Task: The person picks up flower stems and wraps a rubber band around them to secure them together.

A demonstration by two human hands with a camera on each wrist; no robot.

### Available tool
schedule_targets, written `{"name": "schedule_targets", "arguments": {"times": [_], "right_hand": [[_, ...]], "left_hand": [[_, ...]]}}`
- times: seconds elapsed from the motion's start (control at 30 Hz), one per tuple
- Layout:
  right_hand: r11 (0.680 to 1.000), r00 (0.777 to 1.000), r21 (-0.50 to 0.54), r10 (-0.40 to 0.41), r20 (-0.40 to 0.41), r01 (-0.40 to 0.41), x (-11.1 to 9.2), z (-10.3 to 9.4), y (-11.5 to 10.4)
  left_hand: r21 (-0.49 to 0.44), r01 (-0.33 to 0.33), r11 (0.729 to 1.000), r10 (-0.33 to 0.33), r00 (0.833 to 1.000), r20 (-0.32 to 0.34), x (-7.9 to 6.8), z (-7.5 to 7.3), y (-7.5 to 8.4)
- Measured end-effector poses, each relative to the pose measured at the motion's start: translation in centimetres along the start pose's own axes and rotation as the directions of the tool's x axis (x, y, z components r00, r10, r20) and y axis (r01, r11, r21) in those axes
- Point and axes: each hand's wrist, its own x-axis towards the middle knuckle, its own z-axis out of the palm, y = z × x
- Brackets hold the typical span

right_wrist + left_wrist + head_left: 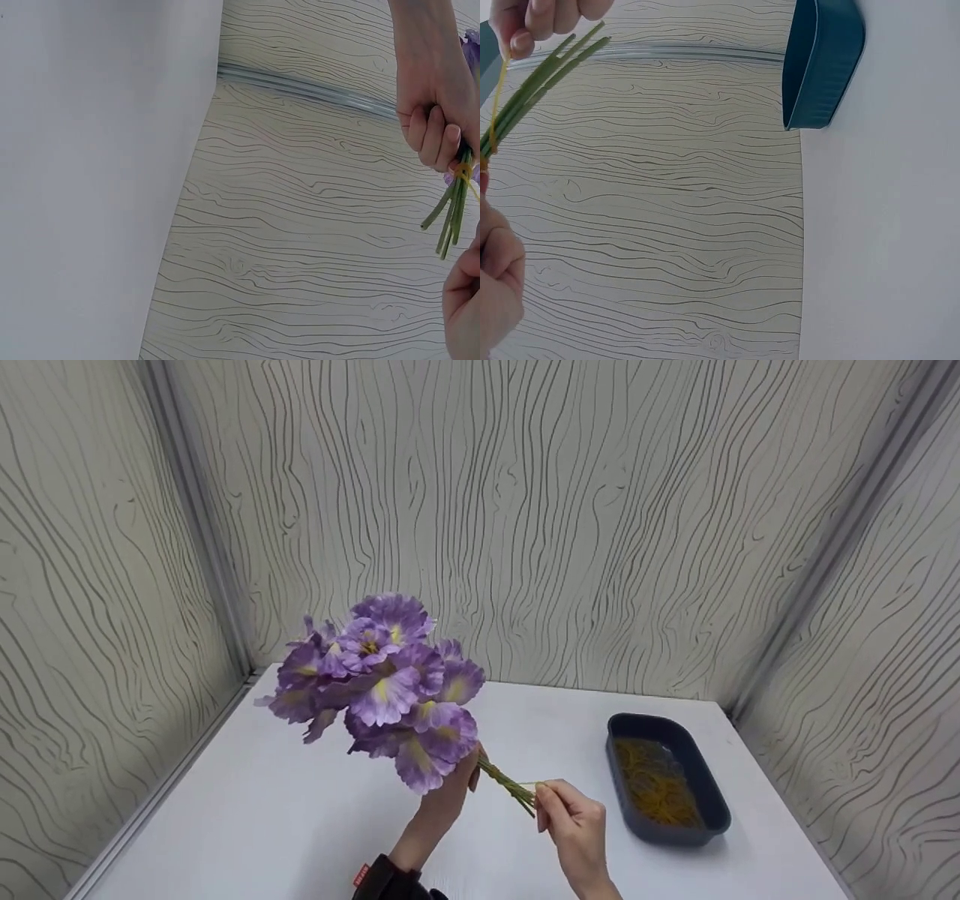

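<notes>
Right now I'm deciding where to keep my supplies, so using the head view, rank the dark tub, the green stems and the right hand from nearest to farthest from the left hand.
1. Green stems: in the left hand's grip.
2. Right hand: to the right, by the stems' free ends.
3. Dark tub: farthest right, on the table.

White counter point(247, 802), backed by a wood-grain wall point(495, 510); grey strips point(196, 510) rise near its rear corners; dark tub point(667, 832) near right edge.
</notes>
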Motion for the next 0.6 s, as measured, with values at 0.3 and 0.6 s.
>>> {"name": "schedule_targets", "arguments": {"times": [0.3,0.6], "right_hand": [[0.998,0.998,-0.004,0.055,-0.016,-0.055,0.08,-0.35,0.33],[0.992,0.992,-0.016,0.122,-0.037,-0.123,0.01,-0.62,0.54]], "left_hand": [[-0.033,-0.001,0.999,0.0,0.999,-0.033,0.26,0.03,0.07],[0.024,0.133,0.991,-0.131,0.987,-0.09,0.13,0.14,0.38]]}}
